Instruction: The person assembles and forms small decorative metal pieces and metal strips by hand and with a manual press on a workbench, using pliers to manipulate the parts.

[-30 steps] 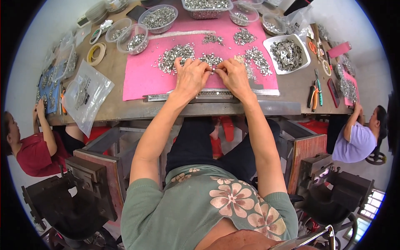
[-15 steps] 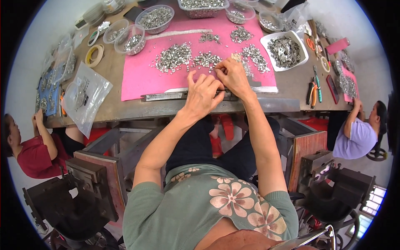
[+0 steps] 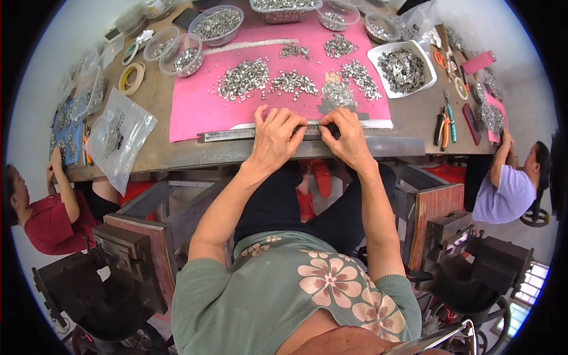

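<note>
- Risk, my read: a nudge from either wrist could skew the ruler-like metal bar (image 3: 228, 135), as it lies along the front of the pink mat (image 3: 188, 112), close to the bench edge (image 3: 393, 147).
- Also poss.: tiny bits slip from fingertips & drop over that edge; cause = v. small parts, slick metal, little margin.
- Mix-up risk too: the big heap of silver metal pieces (image 3: 244, 78) & the smaller heap (image 3: 293, 83) sit near each other, so a dragged sleeve or finger might blend them.
- Thin-pin pile (image 3: 337, 93) is just beyond the R hand (image 3: 348, 139), w/ a dark grey strip (image 3: 363, 116) btwn; a careless reach could scatter pins.
- L hand (image 3: 274, 139): over the bar, palm down, thumb & forefinger tips drawn in to a narrow gap or pinch at the bar; other fingers loosely bent. Can't tell if a bit is gripped.
- R hand: same level, also at the bar, thumb & forefinger curled close tog.; tips approx. facing L's, small gap btwn hands. Contents, if any, hidden.
- Bar: dark midsection shows btwn the hands, L end exposed on the mat.
- White tray (image 3: 432, 80) of metal strips: R of mat, untouched.
</note>
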